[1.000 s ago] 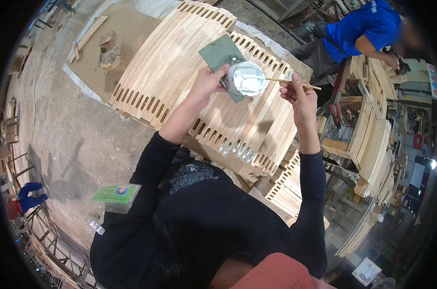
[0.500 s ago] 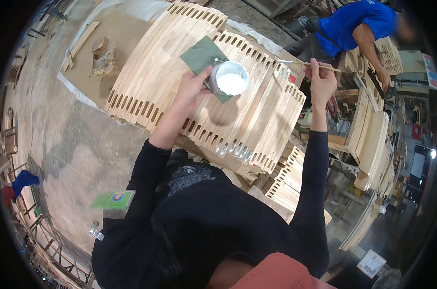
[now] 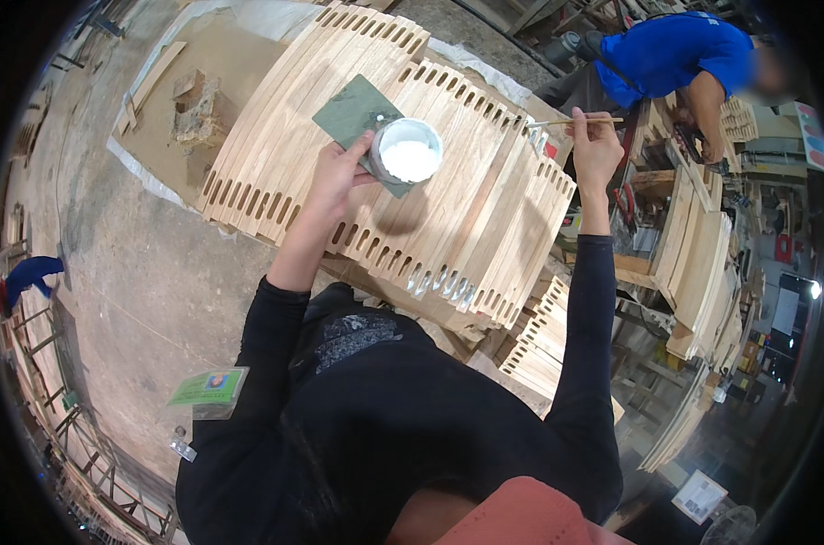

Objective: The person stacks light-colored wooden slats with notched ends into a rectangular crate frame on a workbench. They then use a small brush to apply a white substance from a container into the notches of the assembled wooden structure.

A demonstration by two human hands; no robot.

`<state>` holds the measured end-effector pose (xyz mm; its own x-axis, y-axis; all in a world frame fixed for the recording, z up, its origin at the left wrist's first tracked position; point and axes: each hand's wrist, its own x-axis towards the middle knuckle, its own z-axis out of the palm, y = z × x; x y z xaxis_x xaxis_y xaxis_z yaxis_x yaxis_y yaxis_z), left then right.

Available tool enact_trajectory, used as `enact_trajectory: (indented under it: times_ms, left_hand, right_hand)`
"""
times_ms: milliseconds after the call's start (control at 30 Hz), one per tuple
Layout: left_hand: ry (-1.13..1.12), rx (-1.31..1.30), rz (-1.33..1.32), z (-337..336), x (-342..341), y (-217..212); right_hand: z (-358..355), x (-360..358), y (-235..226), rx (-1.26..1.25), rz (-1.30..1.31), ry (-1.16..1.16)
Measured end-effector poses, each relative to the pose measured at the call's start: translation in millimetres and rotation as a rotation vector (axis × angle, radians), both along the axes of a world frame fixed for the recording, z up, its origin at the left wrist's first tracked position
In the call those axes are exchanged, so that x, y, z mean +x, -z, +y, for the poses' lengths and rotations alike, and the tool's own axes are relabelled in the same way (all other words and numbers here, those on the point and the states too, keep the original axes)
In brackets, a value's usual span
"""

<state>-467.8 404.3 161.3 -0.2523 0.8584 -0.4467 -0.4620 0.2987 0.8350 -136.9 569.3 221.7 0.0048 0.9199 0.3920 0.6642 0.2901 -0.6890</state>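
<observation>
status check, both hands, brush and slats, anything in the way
Left hand holds cup and green board. Right hand holds brush, tip near far end of slats, contact unclear. No blockage seen at tip.

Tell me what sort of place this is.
Most likely a woodworking shop: rows of slotted wooden slats lie side by side in front of the person, stacked boards fill the right side, and a co-worker in a blue shirt leans over more wood.
</observation>
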Motion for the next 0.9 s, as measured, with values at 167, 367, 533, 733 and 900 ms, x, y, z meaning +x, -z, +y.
enact_trajectory:
  times_ms: [167,367,533,733,900]
  left_hand:
    - [0.022,0.019,-0.008,0.9,-1.2,-1.4]
    - [-0.003,0.014,0.001,-3.9,-6.1,0.0]
    - [0.013,0.016,0.011,-7.4,-10.5,-5.9]
    - [0.016,0.031,0.012,-8.3,-14.0,-6.0]
    - [0.029,0.018,0.026,-7.1,-11.9,-6.4]
  right_hand:
    - [6.6,-7.4,9.5,-0.025,-0.045,-0.048]
    - [15.4,-9.9,9.9,-0.046,-0.230,-0.069]
    - [21.9,-11.9,8.9,-0.013,-0.143,-0.097]
    - [24.5,-11.7,2.9,-0.078,-0.282,-0.089]
    - [21.3,-8.9,-6.5,-0.115,-0.163,-0.140]
